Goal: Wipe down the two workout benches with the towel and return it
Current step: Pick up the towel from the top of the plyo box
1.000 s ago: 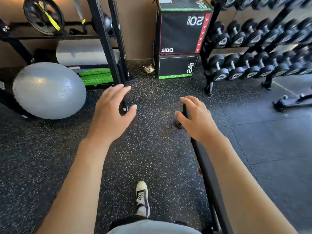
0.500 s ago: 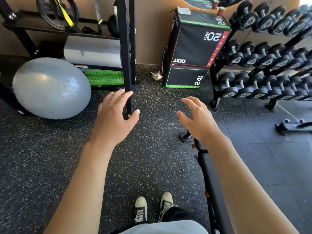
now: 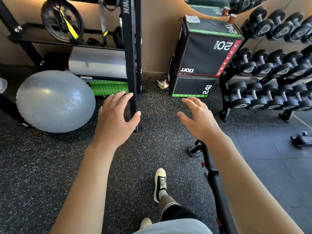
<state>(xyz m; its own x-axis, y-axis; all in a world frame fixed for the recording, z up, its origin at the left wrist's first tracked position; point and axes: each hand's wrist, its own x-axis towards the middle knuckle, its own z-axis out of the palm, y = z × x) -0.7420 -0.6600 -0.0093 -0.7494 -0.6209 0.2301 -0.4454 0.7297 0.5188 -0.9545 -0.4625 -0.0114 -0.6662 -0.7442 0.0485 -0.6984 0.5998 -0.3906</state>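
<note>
Both my hands are held out over the speckled rubber floor and hold nothing. My left hand [image 3: 116,119] is spread with relaxed fingers in front of a black rack post. My right hand [image 3: 197,119] hovers open above the front end of a black workout bench [image 3: 217,184], which runs under my right forearm and is mostly hidden by it. A small grey towel [image 3: 193,19] lies on top of the black plyo box [image 3: 204,54] against the wall. No second bench is in view.
A grey exercise ball [image 3: 54,100] sits at the left beside a black storage rack [image 3: 130,53] with a grey roll and a weight plate. A dumbbell rack [image 3: 273,68] fills the right. A small black device [image 3: 302,139] lies on the floor far right. My shoe [image 3: 160,183] is below.
My right hand has left the bench end it rested on and now hovers. I have stepped forward, so the rack, plyo box and dumbbells look closer.
</note>
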